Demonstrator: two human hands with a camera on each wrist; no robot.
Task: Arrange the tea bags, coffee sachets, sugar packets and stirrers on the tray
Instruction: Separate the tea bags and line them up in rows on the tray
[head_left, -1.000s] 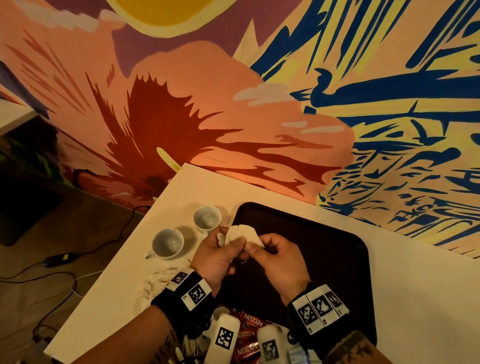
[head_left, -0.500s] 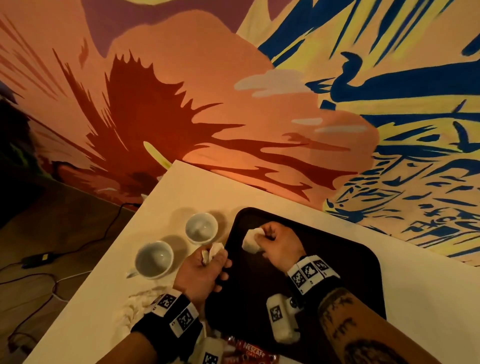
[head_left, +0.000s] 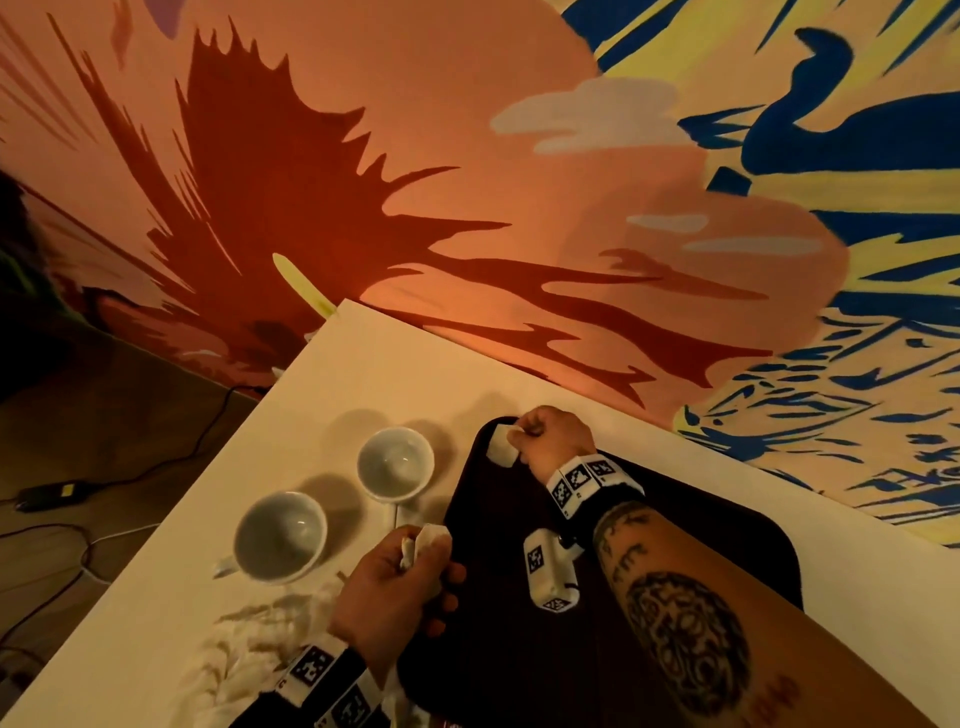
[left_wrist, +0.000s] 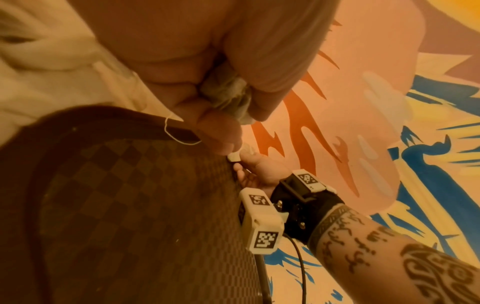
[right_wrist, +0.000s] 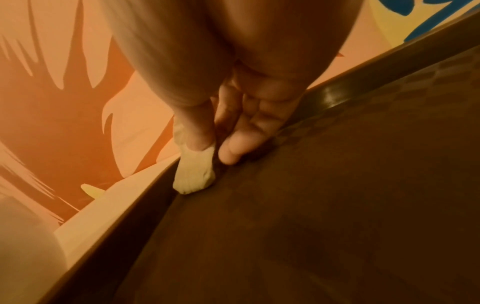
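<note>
Teabag (head_left: 502, 450), seemingly, at tray (head_left: 727, 530) corner.

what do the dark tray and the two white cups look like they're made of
The dark brown rounded tray looks like moulded plastic: a faint checkered anti-slip texture on its floor and a glossy raised rim. The two small white cups look like glazed ceramic, smooth with soft highlights, though they could be another glossy material.

White table (head_left: 363, 374) carries 2 cups (head_left: 396, 462), dark tray (head_left: 727, 545), perhaps cloth (head_left: 244, 660).

The left hand (head_left: 395, 582) hides most of its tea bag (head_left: 423, 543), and the bottom edge at six o'clock cuts off the tray (head_left: 727, 561).
</note>
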